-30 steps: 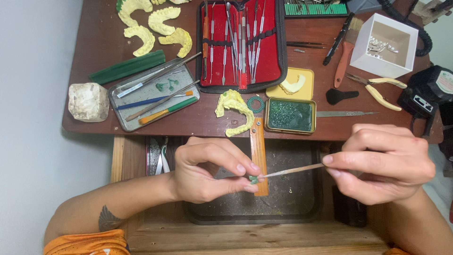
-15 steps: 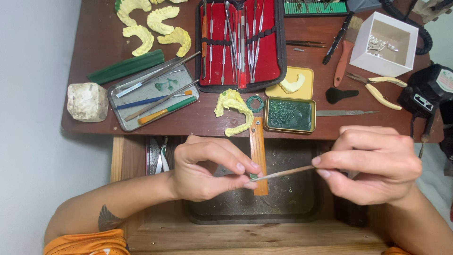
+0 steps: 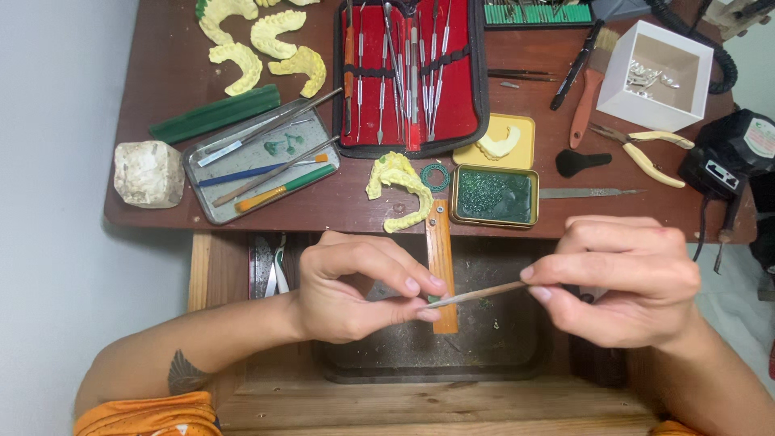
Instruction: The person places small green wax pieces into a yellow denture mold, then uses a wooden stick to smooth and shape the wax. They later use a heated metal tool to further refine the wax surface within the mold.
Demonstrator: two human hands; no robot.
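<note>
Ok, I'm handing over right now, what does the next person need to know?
Left hand: fingertips pinch a tiny green piece, mostly hidden, over the wooden peg.
Right hand: grips a thin tool, tip at that piece.
Nearby: green wax tin, yellow dental cast, red instrument case.
Done: piece and tool in hand. Left: cannot tell how far the work on the piece has got.

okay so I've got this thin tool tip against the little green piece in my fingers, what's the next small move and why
Probably ease the thin tool in a short, light stroke. Its tip already meets the small green piece pinched in your left hand, over the wooden peg. Your right hand holds the tool far back, so keep pressure gentle.
</note>
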